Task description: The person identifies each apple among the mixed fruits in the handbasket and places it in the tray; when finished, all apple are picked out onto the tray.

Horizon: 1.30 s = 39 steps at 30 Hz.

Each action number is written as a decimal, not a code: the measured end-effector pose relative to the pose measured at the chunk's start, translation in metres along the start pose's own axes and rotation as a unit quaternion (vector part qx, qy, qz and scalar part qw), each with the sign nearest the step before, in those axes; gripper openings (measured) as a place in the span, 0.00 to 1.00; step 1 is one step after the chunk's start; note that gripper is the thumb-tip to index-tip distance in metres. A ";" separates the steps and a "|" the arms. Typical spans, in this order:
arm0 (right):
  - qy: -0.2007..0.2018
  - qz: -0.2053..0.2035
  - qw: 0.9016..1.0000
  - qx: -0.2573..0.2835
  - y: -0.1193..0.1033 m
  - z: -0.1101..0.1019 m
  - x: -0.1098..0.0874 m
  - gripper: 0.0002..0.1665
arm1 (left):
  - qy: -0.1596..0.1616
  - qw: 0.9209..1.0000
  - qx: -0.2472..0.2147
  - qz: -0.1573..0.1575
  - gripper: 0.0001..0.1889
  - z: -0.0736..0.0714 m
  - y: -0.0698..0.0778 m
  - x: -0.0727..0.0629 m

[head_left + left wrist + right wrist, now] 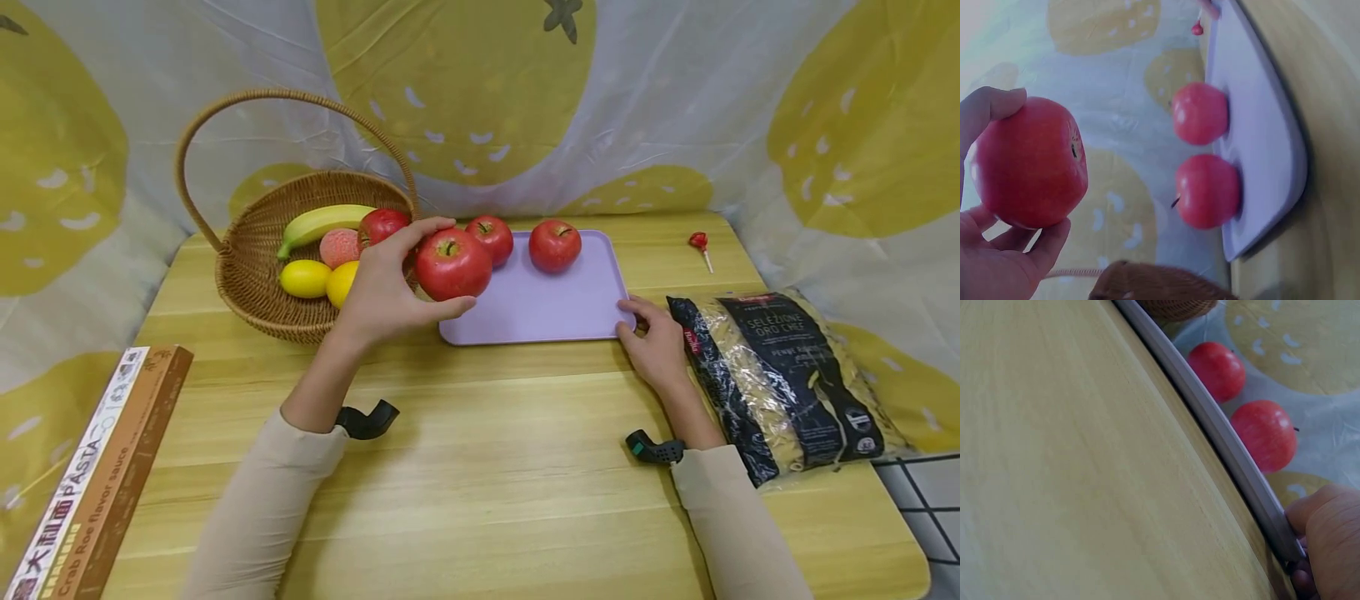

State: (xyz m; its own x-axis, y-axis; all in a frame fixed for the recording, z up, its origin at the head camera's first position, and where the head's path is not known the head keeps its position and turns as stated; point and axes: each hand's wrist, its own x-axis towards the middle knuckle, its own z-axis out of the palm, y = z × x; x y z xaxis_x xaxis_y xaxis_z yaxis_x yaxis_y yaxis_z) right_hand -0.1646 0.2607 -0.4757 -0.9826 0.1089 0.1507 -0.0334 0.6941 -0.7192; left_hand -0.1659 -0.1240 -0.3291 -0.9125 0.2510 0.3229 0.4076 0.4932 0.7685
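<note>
My left hand [386, 287] grips a red apple [453, 267] between thumb and fingers, up over the left end of a lilac tray [536, 312]. In the left wrist view this apple [1029, 164] is clear of the tray, its stem end facing right. Two more red apples stand on the tray, one apple [555, 246] near the middle of the back edge and another apple [489, 239] to its left. At the tray's front right corner my right hand [656, 342] pinches the rim; the right wrist view shows the thumb above and fingertips below the edge [1282, 531].
A wicker basket [232, 283] with a tall handle stands left, holding a banana [322, 225], a red apple [381, 225], a peach-like fruit [339, 248] and lemons [303, 278]. Pasta bag [787, 375] and lollipop [699, 242] lie right; boxes [112, 467] lie left.
</note>
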 end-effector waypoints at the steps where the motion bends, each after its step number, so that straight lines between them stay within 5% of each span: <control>1: 0.000 -0.001 1.000 -0.002 0.000 0.000 0.000 0.24 | -0.003 1.000 -0.006 0.001 0.44 0.005 0.000 0.001; 13: -0.003 -0.008 1.000 0.000 0.001 0.000 0.001 0.24 | -0.051 0.998 -0.024 -0.010 0.43 0.054 -0.017 0.006; 25: 0.003 -0.008 1.000 0.001 0.001 -0.001 0.000 0.24 | -0.067 0.994 0.049 -0.067 0.43 0.075 -0.046 0.012; 39: 0.001 -0.011 1.000 0.002 -0.003 -0.001 -0.001 0.24 | -0.074 0.991 0.044 -0.100 0.43 0.083 -0.066 0.012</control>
State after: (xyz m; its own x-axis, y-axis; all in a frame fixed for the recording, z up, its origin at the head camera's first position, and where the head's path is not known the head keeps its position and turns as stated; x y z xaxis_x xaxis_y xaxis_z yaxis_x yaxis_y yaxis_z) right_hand -0.1632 0.2593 -0.4733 -0.9814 0.0951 0.1668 -0.0551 0.6929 -0.7189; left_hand -0.2014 -0.0839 -0.4218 -0.9632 0.2571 0.0784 0.2255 0.6144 0.7561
